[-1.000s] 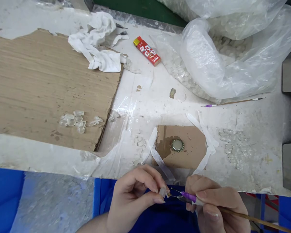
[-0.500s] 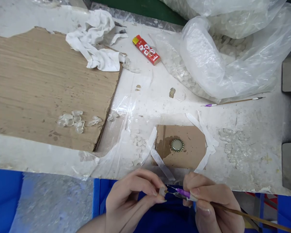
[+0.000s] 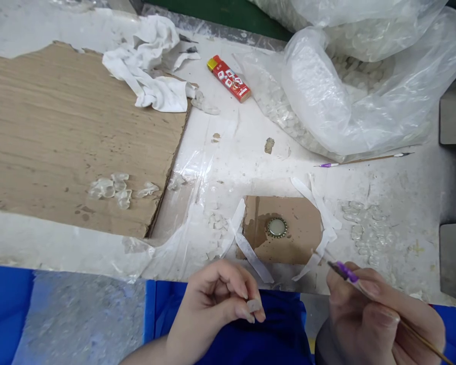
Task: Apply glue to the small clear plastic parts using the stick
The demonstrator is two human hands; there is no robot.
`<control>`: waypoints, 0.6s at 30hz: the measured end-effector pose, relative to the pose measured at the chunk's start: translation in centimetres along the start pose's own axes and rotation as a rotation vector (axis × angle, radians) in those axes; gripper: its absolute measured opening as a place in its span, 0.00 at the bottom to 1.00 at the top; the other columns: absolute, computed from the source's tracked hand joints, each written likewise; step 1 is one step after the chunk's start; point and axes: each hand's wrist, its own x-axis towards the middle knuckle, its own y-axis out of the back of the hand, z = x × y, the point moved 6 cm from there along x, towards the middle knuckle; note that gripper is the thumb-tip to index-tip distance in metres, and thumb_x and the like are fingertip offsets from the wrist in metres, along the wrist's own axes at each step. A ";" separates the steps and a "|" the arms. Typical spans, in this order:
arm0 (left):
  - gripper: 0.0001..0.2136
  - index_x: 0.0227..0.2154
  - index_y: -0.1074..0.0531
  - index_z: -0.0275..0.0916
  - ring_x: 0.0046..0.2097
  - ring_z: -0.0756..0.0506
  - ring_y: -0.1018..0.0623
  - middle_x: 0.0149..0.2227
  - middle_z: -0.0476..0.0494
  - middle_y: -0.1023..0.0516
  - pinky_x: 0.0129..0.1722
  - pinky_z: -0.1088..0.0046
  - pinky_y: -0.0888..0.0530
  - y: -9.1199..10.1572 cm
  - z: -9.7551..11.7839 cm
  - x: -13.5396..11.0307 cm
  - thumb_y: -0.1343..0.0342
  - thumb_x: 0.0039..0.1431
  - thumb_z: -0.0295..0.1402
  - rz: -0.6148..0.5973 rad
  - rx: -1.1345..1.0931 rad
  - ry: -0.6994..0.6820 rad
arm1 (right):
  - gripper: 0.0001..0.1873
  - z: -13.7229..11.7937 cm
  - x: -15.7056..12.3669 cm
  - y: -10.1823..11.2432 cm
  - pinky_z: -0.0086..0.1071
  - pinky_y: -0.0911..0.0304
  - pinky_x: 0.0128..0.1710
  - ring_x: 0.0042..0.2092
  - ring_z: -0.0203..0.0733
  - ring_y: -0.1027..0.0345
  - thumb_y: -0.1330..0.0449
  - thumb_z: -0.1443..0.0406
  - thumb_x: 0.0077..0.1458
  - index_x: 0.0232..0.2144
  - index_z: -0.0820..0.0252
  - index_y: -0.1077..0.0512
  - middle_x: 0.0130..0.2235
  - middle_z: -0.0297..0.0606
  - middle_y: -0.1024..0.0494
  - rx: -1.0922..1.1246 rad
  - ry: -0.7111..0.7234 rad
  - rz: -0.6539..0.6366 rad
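Between thumb and fingers, my left hand [image 3: 222, 299] pinches a small translucent whitish piece [image 3: 254, 305] at the table's front edge. My right hand [image 3: 383, 309] is closed around a thin wooden-handled tool [image 3: 348, 272] with a purple collar and fine tips pointing up and left; the tips are blurred. Just beyond both hands lies a small cardboard piece [image 3: 304, 218], with a bottle cap [image 3: 277, 228] on it holding something pale. White strips [image 3: 254, 258] run along its edges. Small clear pieces lie to its left [image 3: 217, 222] and clear rings [image 3: 367, 228] to its right.
A large cardboard sheet [image 3: 61, 126] covers the left side, bearing clear scraps [image 3: 112, 187] and a crumpled white cloth [image 3: 148, 66]. A red box with a yellow end [image 3: 229, 78] lies at the back. Plastic bags of pale pieces [image 3: 327, 91] fill the back right, near a second purple-collared tool [image 3: 365, 160].
My right hand has moved right with the tool, away from the small piece. My left hand has turned slightly and still pinches the piece.
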 end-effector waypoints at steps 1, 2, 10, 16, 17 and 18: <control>0.06 0.30 0.17 0.40 0.28 0.53 0.13 0.28 0.50 0.12 0.29 0.87 0.20 0.1 -0.2 0.1 0.24 0.56 0.31 -0.002 -0.034 0.038 | 0.12 0.0 0.2 0.7 0.39 0.35 0.21 0.22 0.41 0.33 0.43 0.66 0.71 0.52 0.54 0.22 0.27 0.33 0.23 -0.054 0.039 0.050; 0.08 0.29 0.18 0.39 0.27 0.53 0.14 0.27 0.50 0.13 0.28 0.86 0.21 0.2 -0.5 0.2 0.24 0.55 0.32 -0.002 -0.056 0.070 | 0.11 0.2 0.3 1.3 0.39 0.34 0.22 0.25 0.43 0.29 0.41 0.67 0.69 0.49 0.56 0.20 0.31 0.37 0.20 -0.110 0.060 0.084; 0.08 0.28 0.17 0.40 0.27 0.50 0.16 0.26 0.48 0.14 0.28 0.83 0.22 1.3 -1.5 -0.3 0.24 0.55 0.33 0.070 -0.063 0.122 | 0.08 3.7 1.4 4.2 0.40 0.29 0.34 0.40 0.50 0.19 0.39 0.72 0.65 0.42 0.54 0.22 0.40 0.43 0.13 -0.651 0.136 -0.075; 0.03 0.32 0.15 0.45 0.32 0.50 0.14 0.30 0.48 0.12 0.33 0.81 0.19 1.3 -1.5 -0.7 0.28 0.61 0.32 -0.074 0.018 0.172 | 0.11 4.2 4.2 3.5 0.39 0.31 0.34 0.35 0.47 0.28 0.38 0.75 0.63 0.36 0.53 0.31 0.43 0.43 0.13 -0.839 0.241 -0.205; 0.03 0.33 0.15 0.46 0.32 0.50 0.14 0.31 0.49 0.12 0.34 0.81 0.19 1.3 -1.5 -0.7 0.29 0.62 0.32 -0.091 0.025 0.172 | 0.11 4.4 4.6 3.4 0.39 0.32 0.34 0.36 0.47 0.29 0.38 0.75 0.64 0.36 0.53 0.32 0.43 0.43 0.13 -0.852 0.237 -0.223; 0.03 0.33 0.15 0.47 0.33 0.50 0.14 0.31 0.49 0.12 0.34 0.81 0.19 1.3 -1.4 -0.7 0.29 0.63 0.31 -0.105 0.031 0.172 | 0.11 4.6 5.0 3.4 0.39 0.32 0.35 0.36 0.47 0.30 0.39 0.74 0.64 0.35 0.53 0.32 0.43 0.43 0.13 -0.859 0.235 -0.241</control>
